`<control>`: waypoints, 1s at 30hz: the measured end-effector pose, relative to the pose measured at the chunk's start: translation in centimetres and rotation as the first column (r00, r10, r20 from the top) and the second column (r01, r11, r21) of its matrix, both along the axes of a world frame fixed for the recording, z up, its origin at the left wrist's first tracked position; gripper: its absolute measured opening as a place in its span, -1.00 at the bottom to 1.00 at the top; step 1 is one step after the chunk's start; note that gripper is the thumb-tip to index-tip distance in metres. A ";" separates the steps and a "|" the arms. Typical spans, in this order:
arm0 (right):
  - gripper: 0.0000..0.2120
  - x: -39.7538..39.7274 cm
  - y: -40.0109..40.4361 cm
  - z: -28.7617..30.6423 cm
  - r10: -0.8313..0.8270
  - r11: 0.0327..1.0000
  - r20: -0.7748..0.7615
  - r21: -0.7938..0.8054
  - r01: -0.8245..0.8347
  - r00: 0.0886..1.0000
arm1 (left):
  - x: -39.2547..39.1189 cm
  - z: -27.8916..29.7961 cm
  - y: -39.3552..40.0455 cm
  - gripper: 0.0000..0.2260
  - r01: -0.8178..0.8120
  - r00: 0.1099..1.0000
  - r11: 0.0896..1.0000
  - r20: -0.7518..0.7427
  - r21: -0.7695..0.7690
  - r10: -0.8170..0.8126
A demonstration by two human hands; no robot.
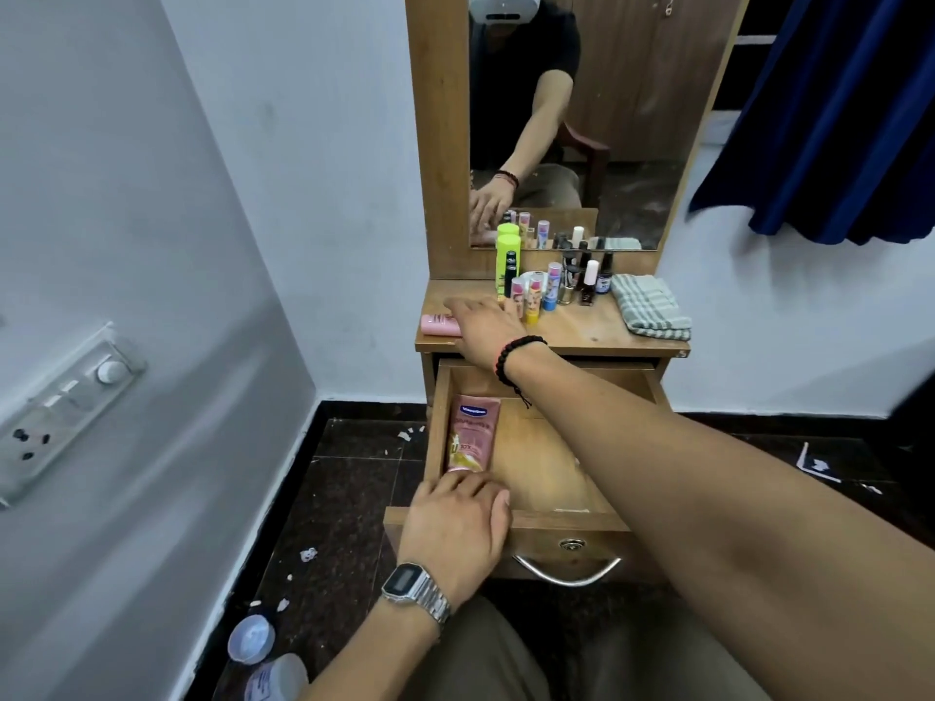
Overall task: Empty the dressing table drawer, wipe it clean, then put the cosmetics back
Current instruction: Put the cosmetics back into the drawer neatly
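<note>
The drawer (531, 518) of the dressing table (582, 331) is pulled out, and a pink Vaseline lotion tube (471, 432) is seen lying flat along its left wall, cap end toward the front. The left hand (455, 528), with a metal wristwatch (412, 589) on the wrist, is laid palm-down over the drawer's front left corner; its fingers are spread loosely, the fingertips touching the tube's near end — the grip is not closed around anything. The right hand (485, 326), marked by a beaded bracelet (516, 356), is stretched over the table to a pink bottle (439, 324) lying on its side at the left edge; the fingers are draped over it, but whether the grip is clamped on it cannot be told. Behind the hand, lip balm sticks (531, 296), a neon yellow bottle (507, 255) and nail polish bottles (589, 283) are stood upright near the mirror (632, 118) — a folded checked cloth (650, 306) is placed at the right.
</note>
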State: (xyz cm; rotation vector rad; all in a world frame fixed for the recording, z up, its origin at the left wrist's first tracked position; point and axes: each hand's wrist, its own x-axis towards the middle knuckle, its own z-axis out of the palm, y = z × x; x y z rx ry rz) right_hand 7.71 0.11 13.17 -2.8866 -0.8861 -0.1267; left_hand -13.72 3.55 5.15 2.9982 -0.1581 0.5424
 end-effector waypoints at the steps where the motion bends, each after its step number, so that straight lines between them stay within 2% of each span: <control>1: -0.50 0.5 0.2 -0.5 0.000 0.999 0.020 -0.033 0.001 1.000 | 0.0 -0.1 0.0 -0.71 -0.002 1.000 1.000 0.004 -0.001 0.002; 4: -0.57 1.0 0.2 -1.4 -0.007 1.000 0.103 -0.026 0.010 0.995 | 0.1 -0.2 0.0 -0.69 -0.005 1.000 1.000 -0.003 -0.001 0.005; 7: -0.68 0.2 -0.4 -1.2 0.027 0.999 0.122 0.032 -0.031 0.992 | 0.1 -0.1 0.0 -0.69 -0.008 1.000 1.000 0.001 0.017 0.008; 12: -0.68 -3.3 -3.8 -0.5 0.176 0.918 0.060 0.351 -0.185 0.983 | 0.2 -0.2 -0.1 -0.68 -0.011 0.999 1.000 0.039 0.029 0.010; 15: -0.69 -5.6 -7.6 -1.4 0.240 0.892 0.067 0.379 -0.247 0.969 | 0.2 -0.3 -0.1 -0.68 -0.011 0.999 0.999 0.052 0.048 0.008; 18: -0.70 -7.6 -11.5 -2.7 0.209 0.928 0.000 0.317 -0.198 0.978 | 0.1 -0.3 -0.2 -0.68 -0.022 0.998 0.997 0.058 0.072 0.018; 21: -0.77 -9.3 -14.3 -3.4 0.163 0.974 -0.067 0.168 -0.150 0.984 | 0.1 -0.2 -0.3 -0.67 -0.024 0.997 0.996 0.069 0.082 0.018; 26: -0.81 -9.3 -16.9 -3.7 0.021 0.997 -0.148 0.075 -0.010 0.989 | 0.1 0.0 -0.3 -0.63 -0.022 0.997 0.996 0.072 0.087 0.015; 30: -0.72 -9.2 -18.4 -4.6 -0.011 0.972 -0.160 -0.233 -0.027 0.987 | 0.1 0.0 -0.4 -0.63 -0.017 0.996 0.996 0.094 0.091 0.009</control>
